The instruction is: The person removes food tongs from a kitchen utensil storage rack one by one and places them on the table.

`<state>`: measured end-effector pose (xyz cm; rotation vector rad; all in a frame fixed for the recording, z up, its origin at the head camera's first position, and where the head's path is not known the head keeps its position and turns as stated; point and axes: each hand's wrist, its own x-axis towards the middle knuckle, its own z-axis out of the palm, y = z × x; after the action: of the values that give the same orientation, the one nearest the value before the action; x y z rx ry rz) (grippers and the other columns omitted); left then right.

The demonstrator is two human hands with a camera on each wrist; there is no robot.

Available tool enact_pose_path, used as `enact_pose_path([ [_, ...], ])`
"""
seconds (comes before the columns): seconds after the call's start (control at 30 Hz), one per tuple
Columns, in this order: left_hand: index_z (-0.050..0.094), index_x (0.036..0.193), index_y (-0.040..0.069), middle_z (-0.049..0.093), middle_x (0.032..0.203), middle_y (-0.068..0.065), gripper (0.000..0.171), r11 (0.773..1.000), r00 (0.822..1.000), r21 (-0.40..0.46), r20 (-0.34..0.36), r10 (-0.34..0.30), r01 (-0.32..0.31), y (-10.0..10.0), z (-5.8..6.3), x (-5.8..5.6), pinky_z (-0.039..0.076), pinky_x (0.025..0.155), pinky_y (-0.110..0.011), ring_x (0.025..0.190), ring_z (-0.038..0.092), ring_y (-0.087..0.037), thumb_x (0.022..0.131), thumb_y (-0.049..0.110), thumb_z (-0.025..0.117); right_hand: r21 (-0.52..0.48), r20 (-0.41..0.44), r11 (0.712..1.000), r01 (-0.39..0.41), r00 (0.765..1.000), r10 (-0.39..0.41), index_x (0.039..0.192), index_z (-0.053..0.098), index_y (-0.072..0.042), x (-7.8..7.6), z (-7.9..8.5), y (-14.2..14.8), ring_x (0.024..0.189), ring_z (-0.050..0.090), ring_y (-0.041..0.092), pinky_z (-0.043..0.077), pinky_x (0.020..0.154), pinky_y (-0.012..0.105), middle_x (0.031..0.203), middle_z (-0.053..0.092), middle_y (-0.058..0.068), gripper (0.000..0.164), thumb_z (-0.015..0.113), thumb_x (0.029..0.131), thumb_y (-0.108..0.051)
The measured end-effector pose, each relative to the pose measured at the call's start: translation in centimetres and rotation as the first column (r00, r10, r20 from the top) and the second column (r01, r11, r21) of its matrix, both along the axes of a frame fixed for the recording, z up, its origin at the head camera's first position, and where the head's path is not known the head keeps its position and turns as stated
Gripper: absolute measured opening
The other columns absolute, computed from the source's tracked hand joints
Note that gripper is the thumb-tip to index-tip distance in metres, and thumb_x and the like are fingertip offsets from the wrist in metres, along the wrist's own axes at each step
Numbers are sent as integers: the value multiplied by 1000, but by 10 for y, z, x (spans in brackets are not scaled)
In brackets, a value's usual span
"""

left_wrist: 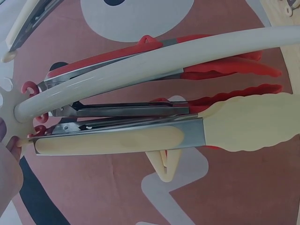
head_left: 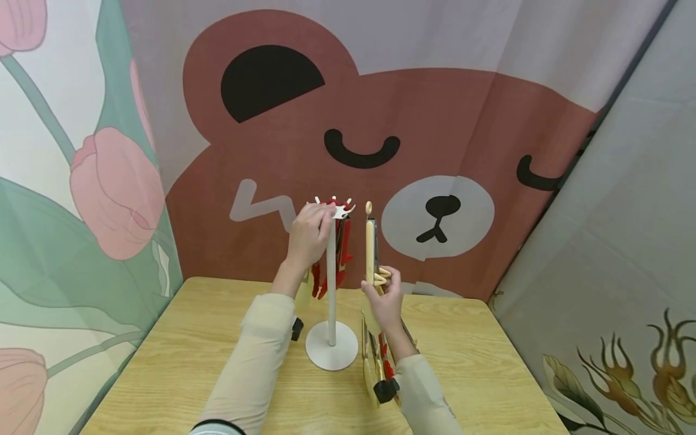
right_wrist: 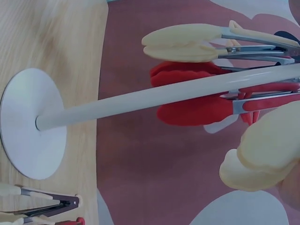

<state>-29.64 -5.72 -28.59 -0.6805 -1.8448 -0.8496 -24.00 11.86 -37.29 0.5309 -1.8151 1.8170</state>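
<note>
A white stand (head_left: 331,290) with a round base and a ring of hooks on top stands on the table. At its top, my left hand (head_left: 310,232) curls its fingers over the hook ring. My right hand (head_left: 387,299) grips a pair of cream-tipped tongs (head_left: 370,248), held upright to the right of the stand, loop end up. Their cream heads (right_wrist: 267,140) show in the right wrist view. From the hooks hang red tongs (left_wrist: 105,61) and cream tongs (left_wrist: 112,139), heads down. The cream pair's loop is beside my left fingertips in the left wrist view.
More cream and red tongs (head_left: 370,362) lie on the wooden table (head_left: 462,344), below my right forearm and right of the stand's base. Behind the table hangs a curtain (head_left: 435,133) with a bear print. Patterned curtains also flank both sides.
</note>
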Motion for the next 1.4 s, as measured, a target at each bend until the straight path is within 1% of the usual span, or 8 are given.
enact_pose_path([
  [0.13, 67, 99, -3, 64, 102, -12, 33, 1000, 1000, 2, -5, -1, 1, -1, 0, 0, 34, 96, -34, 98, 56, -26, 91, 13, 39, -3, -4, 1000, 13, 1000, -13, 111, 35, 17, -1, -3, 4, 67, 56, 7, 48, 59, 19, 83, 53, 28, 40, 55, 76, 14],
  [0.23, 67, 98, -3, 64, 102, -12, 32, 1000, 1000, 5, -10, -3, 3, -1, 1, 0, 34, 96, -33, 97, 56, -26, 91, 13, 39, -2, -6, 1000, 23, 1000, -23, 111, 35, 18, -1, -4, 6, 66, 56, 8, 48, 58, 18, 82, 53, 28, 41, 56, 75, 15],
  [0.33, 67, 98, -3, 64, 102, -12, 32, 1000, 1000, 7, -10, -2, 2, -2, 1, 0, 34, 96, -33, 97, 56, -26, 91, 12, 40, -4, 21, 1000, 29, 999, -29, 111, 36, 16, -1, -6, 8, 67, 56, 8, 47, 59, 18, 85, 53, 32, 41, 56, 76, 14],
  [0.5, 67, 98, -2, 65, 101, -12, 32, 1000, 1000, 5, -9, 4, -4, -3, 1, 0, 34, 95, -34, 97, 56, -25, 90, 12, 40, 26, 83, 998, 49, 995, -51, 112, 37, 11, 0, -12, 14, 73, 55, 8, 47, 63, 18, 89, 54, 31, 41, 57, 77, 12],
  [0.73, 67, 97, -2, 65, 100, -11, 32, 1000, 1000, -8, -18, 14, -14, -4, -1, -2, 35, 95, -33, 95, 56, -25, 90, 13, 40, 36, 114, 998, 60, 991, -63, 111, 39, 11, 2, -22, 23, 69, 54, 9, 48, 60, 19, 84, 54, 19, 39, 59, 77, 11],
  [0.9, 67, 97, -2, 65, 101, -10, 32, 1000, 1000, -19, -22, 13, -13, -3, -2, -2, 34, 95, -31, 97, 56, -24, 90, 13, 40, 74, 144, 994, 83, 985, -93, 110, 41, 10, 5, -31, 30, 71, 53, 9, 47, 57, 18, 84, 55, 14, 39, 60, 76, 10],
  [1.17, 67, 95, -3, 65, 101, -10, 29, 1000, 1000, -17, -28, 6, -6, -2, -1, -1, 34, 95, -31, 96, 56, -25, 89, 10, 41, 86, 146, 993, 78, 985, -90, 107, 41, 12, 7, -42, 36, 72, 53, 9, 47, 56, 17, 81, 55, 17, 38, 59, 74, 14],
  [1.4, 67, 95, -4, 65, 101, -11, 30, 1000, 1000, -11, -31, 5, -5, -3, 0, 0, 34, 95, -32, 96, 56, -25, 89, 10, 41, 103, 159, 990, 101, 980, -117, 108, 44, 10, 8, -55, 43, 66, 55, 10, 46, 52, 19, 79, 57, 11, 39, 63, 74, 10],
])
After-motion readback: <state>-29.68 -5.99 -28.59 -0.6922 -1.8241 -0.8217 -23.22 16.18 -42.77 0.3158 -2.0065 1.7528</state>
